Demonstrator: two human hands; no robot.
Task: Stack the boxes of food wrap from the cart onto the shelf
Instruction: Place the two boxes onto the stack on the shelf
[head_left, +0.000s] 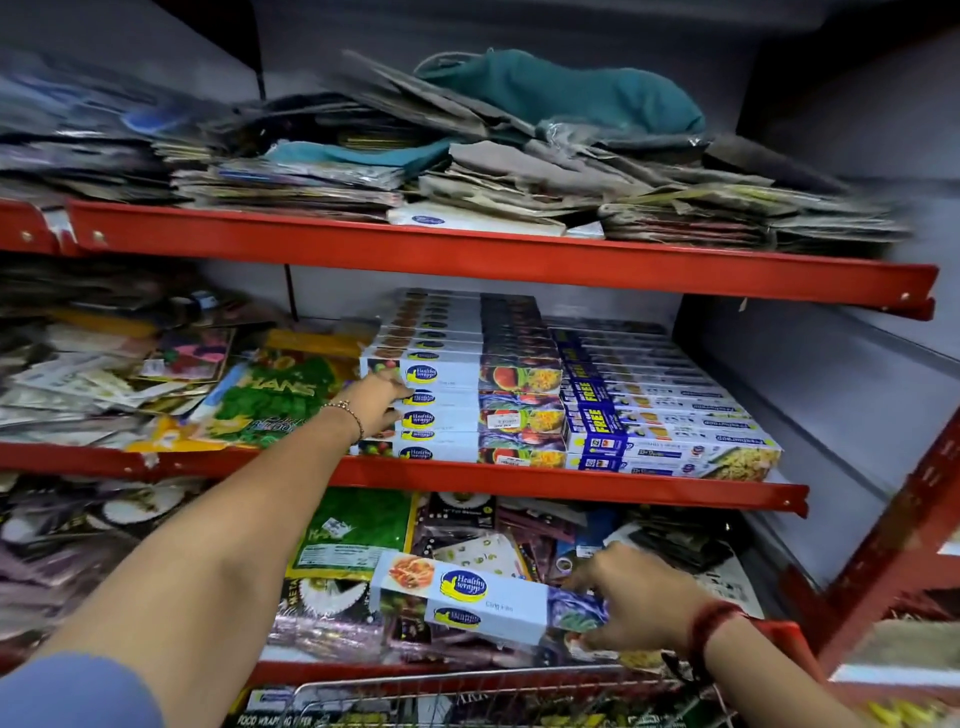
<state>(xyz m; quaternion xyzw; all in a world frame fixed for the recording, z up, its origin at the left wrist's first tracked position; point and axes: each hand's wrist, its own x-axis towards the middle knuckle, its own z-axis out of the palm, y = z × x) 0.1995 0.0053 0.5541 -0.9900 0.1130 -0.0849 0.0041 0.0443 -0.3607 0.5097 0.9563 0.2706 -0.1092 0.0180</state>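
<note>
A stack of white "Healthy wrapp" food wrap boxes (457, 395) lies on the middle red shelf (571, 480). My left hand (376, 400) reaches up and rests its fingers against the left end of that stack. Lower down, my right hand (631, 597) grips the right end of two more "Healthy wrapp" boxes (483, 597), held together above the wire cart (467, 696). To the right of the stack lie blue-and-white food wrap boxes (665, 415) marked "FREE".
Green and yellow packets (275, 395) lie left of the stack. The top shelf holds piles of flat paper bags (467, 171) and a teal cloth (561, 93). The bottom shelf is filled with mixed packets (467, 530). A red upright (893, 561) stands at right.
</note>
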